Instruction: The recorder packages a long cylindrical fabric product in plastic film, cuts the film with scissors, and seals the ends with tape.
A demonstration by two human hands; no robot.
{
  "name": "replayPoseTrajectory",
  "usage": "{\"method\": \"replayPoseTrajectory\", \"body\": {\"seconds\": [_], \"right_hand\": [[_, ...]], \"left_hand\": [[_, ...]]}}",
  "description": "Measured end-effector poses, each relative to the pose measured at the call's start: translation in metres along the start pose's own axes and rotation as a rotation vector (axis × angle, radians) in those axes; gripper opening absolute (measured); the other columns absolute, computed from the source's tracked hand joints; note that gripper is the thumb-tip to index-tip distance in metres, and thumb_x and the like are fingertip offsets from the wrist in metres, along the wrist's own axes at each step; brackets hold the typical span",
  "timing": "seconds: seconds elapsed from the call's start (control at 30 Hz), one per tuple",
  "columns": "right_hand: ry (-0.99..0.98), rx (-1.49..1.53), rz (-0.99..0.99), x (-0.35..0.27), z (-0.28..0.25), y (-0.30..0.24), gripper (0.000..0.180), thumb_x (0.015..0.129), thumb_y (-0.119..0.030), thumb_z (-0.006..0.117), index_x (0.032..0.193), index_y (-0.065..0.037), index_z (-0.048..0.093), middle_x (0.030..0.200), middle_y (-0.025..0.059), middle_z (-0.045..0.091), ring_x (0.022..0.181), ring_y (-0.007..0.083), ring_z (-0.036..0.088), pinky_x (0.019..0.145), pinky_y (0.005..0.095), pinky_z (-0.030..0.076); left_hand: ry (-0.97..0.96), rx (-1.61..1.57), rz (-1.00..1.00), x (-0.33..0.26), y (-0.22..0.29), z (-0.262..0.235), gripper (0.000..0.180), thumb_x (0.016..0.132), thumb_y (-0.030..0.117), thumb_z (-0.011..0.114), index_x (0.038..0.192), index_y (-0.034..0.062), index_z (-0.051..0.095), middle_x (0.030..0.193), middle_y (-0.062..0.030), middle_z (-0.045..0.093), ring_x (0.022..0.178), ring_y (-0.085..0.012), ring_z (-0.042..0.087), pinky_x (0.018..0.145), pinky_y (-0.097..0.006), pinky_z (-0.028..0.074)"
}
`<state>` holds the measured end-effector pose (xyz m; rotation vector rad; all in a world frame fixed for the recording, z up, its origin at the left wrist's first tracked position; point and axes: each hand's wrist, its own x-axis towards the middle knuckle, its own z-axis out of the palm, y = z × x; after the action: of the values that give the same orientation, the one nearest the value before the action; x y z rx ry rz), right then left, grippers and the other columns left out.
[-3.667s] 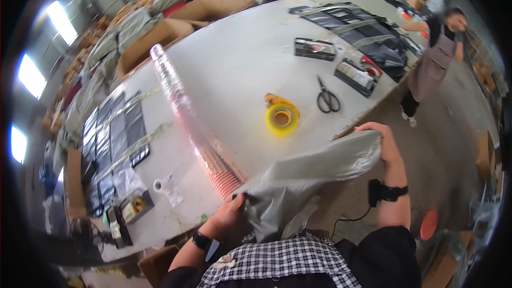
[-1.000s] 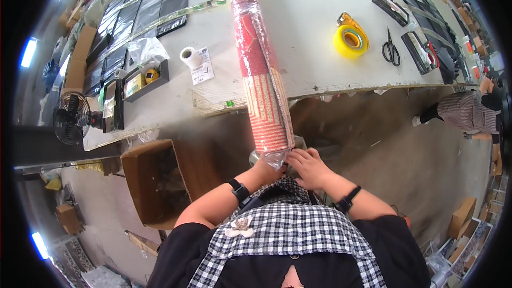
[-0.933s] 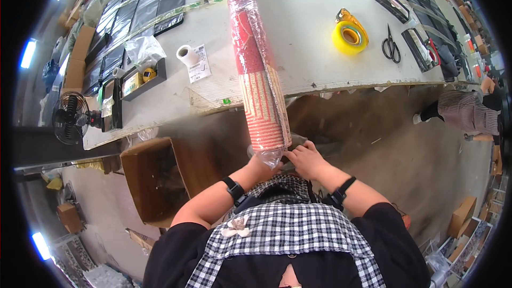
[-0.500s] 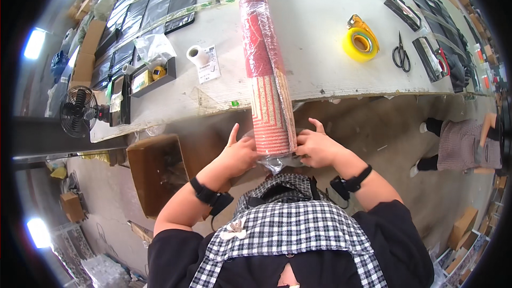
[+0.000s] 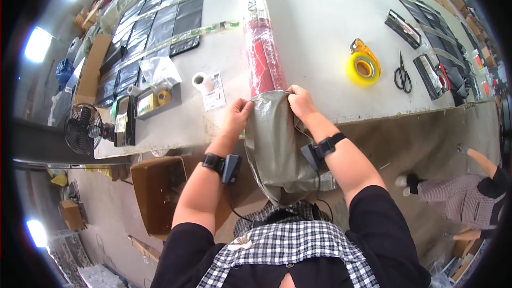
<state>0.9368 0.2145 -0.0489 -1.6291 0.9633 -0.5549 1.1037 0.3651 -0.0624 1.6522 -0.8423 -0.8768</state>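
Observation:
A long roll [image 5: 262,53], red and wrapped in clear plastic film, lies on the table and points toward me. Its near end is covered by a grey plastic bag [image 5: 274,144], which hangs down past the table edge to my apron. My left hand [image 5: 238,116] pinches the bag's mouth on the left side of the roll. On the right side, my right hand [image 5: 303,103] grips the same rim between thumb and fingers. The roll's striped near part is hidden inside the bag.
Yellow tape in a dispenser [image 5: 364,69] and black scissors [image 5: 402,74] lie to the right. A small white roll [image 5: 202,82], a label sheet [image 5: 216,96], a grey tray [image 5: 159,98] and a fan [image 5: 84,128] are left. Below stands a cardboard box [image 5: 160,194]. Another person [image 5: 464,197] is at right.
The grey bag now covers the roll's near end, which was bare before. Both hands have moved forward along the roll and now grip the bag's rim.

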Motion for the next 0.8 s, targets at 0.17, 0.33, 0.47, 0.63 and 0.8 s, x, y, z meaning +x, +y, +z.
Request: {"method": "replayPoseTrajectory", "body": {"seconds": [0.17, 0.33, 0.47, 0.63, 0.8], "right_hand": [[0.221, -0.253, -0.127, -0.003, 0.013, 0.021, 0.024, 0.079, -0.009, 0.042, 0.092, 0.003, 0.058, 0.086, 0.0208, 0.06, 0.085, 0.0308, 0.056, 0.082, 0.0357, 0.043], [0.085, -0.166, -0.016, -0.041, -0.03, 0.042, 0.023, 0.082, -0.016, 0.043, 0.093, -0.002, 0.057, 0.087, 0.0215, 0.059, 0.089, 0.0381, 0.056, 0.081, 0.04, 0.043], [-0.138, 0.042, 0.041, -0.131, -0.097, 0.072, 0.014, 0.078, -0.006, 0.042, 0.081, 0.001, 0.054, 0.078, 0.0186, 0.056, 0.074, 0.0208, 0.053, 0.07, 0.0331, 0.043], [-0.046, -0.18, -0.182, -0.161, -0.121, 0.065, 0.011, 0.066, 0.001, 0.043, 0.075, -0.001, 0.05, 0.073, 0.0146, 0.049, 0.07, 0.0267, 0.05, 0.065, 0.0332, 0.042], [0.134, -0.189, -0.374, -0.091, -0.108, 0.059, 0.012, 0.063, 0.005, 0.041, 0.073, -0.001, 0.04, 0.071, 0.0177, 0.041, 0.067, 0.0343, 0.043, 0.062, 0.0375, 0.038]], "left_hand": [[0.198, -0.255, -0.066, -0.001, 0.0, 0.043, 0.025, 0.096, 0.026, 0.048, 0.085, 0.0054, 0.054, 0.073, 0.0037, 0.051, 0.069, -0.0053, 0.042, 0.063, -0.023, 0.039], [0.085, 0.022, -0.076, -0.041, 0.014, 0.065, 0.026, 0.096, 0.027, 0.047, 0.083, 0.0044, 0.05, 0.073, 0.0025, 0.047, 0.07, -0.0065, 0.038, 0.062, -0.024, 0.037], [-0.27, 0.135, -0.017, -0.12, 0.04, 0.087, 0.025, 0.089, 0.025, 0.058, 0.082, 0.0013, 0.054, 0.075, -0.0151, 0.055, 0.068, -0.0223, 0.052, 0.065, -0.035, 0.044], [-0.499, 0.352, 0.295, -0.127, 0.046, 0.101, 0.021, 0.084, 0.022, 0.064, 0.083, 0.0022, 0.055, 0.077, -0.0142, 0.056, 0.076, -0.0304, 0.057, 0.068, -0.036, 0.045], [-0.189, 0.369, 0.243, -0.069, 0.052, 0.095, 0.026, 0.08, 0.025, 0.067, 0.079, 0.0028, 0.054, 0.077, -0.0154, 0.057, 0.074, -0.0321, 0.056, 0.065, -0.039, 0.044]]}}
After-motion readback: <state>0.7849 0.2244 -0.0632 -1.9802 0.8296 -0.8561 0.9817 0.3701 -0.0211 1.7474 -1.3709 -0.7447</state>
